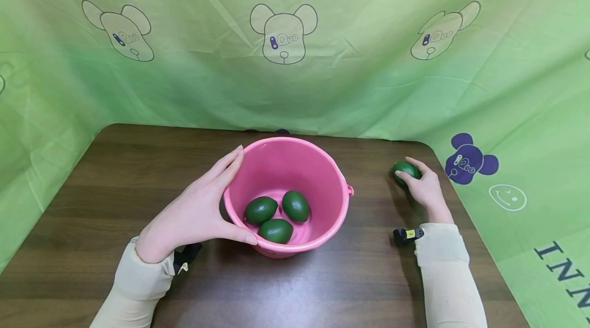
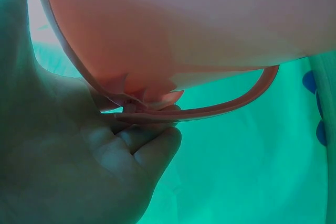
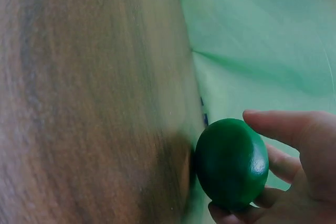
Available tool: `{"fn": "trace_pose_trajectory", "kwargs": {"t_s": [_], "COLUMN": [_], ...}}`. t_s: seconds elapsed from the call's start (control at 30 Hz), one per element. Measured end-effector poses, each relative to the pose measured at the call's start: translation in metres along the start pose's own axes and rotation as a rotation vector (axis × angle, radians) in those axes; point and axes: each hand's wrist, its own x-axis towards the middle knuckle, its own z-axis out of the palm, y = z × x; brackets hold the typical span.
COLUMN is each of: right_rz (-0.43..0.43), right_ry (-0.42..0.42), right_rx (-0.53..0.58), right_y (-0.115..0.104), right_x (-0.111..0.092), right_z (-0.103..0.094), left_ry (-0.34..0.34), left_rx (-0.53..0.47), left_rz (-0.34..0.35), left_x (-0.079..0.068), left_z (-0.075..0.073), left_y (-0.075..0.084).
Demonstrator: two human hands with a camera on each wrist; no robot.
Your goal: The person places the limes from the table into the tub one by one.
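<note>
A pink bucket [image 1: 322,164] stands on the table, with three dark green limes [image 1: 296,206] on its bottom. My left hand [image 1: 198,210] grips the bucket's left side, thumb along the near rim and fingers along the far-left rim. In the left wrist view, fingers [image 2: 157,150] lie by the joint of the bucket's pink handle [image 2: 226,108]. Over at the table's right side, my right hand [image 1: 428,192] holds another dark green lime [image 1: 404,171] between thumb and fingers. The right wrist view shows that lime [image 3: 231,163] close to the tabletop, fingers around its side.
The brown wooden table [image 1: 350,287] has rounded far corners. A green cloth [image 1: 359,97] printed with cartoon bear heads hangs behind it and along both sides. Each wrist wears a small black device, such as the right wrist camera [image 1: 407,236].
</note>
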Motion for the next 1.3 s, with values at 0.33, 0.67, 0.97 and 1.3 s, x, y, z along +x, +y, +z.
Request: {"fn": "trace_pose_trajectory", "kwargs": {"t_s": [0.33,0.67,0.97,1.3], "right_rz": [-0.031,-0.039,-0.051,-0.089], "right_ry": [-0.004,0.048,0.061,0.083], "right_rx": [0.026,0.029,0.018,0.035], "right_y": [0.002,0.000,-0.004,-0.009], "right_x": [0.002,0.002,0.000,-0.003], "right_z": [0.001,0.000,0.000,0.000], "left_ry": [0.010,0.011,0.005,0.006], "left_rx": [0.002,0.006,-0.004,-0.001], "left_rz": [0.005,0.008,-0.005,0.002], "left_x": [0.000,0.001,0.000,0.000], "left_z": [0.000,0.000,0.001,0.001], "left_y": [0.000,0.000,0.000,0.000]}}
